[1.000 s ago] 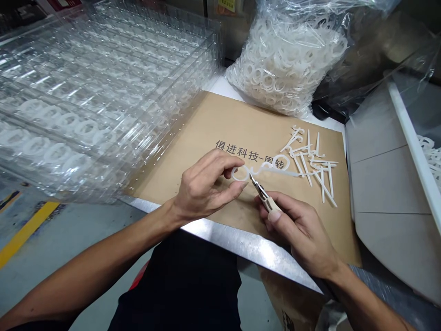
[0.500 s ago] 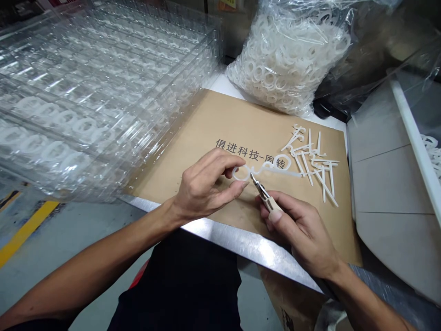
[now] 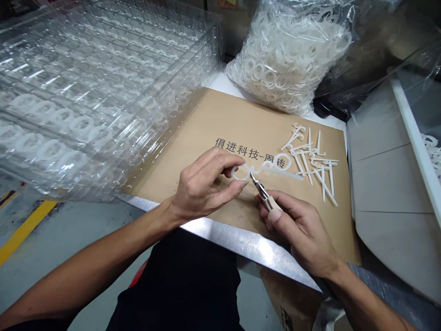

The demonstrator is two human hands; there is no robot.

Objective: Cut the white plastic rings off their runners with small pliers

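Note:
Between the thumb and fingers of my left hand (image 3: 210, 184) is the near ring of a white plastic molded part (image 3: 283, 173). Its thin runner stretches right to a second ring (image 3: 284, 162) above the cardboard. My right hand (image 3: 298, 225) is wrapped round the pale handles of a pair of nippers (image 3: 263, 192). The nippers' tips meet the part just right of the ring in my left hand; whether the jaws are fully closed is too small to tell. Several white runner scraps (image 3: 312, 158) lie in a loose pile at the right of the cardboard sheet (image 3: 193, 124).
Stacked clear plastic trays (image 3: 165, 92) holding white rings fill the left side. A clear bag of white rings (image 3: 275, 69) stands at the back. To the right is a grey bin (image 3: 389, 184), with more white parts (image 3: 432, 151) beyond it. The metal table edge (image 3: 241, 239) runs in front.
Both hands, the nippers and the white part hold almost the same position. The view has shifted very slightly.

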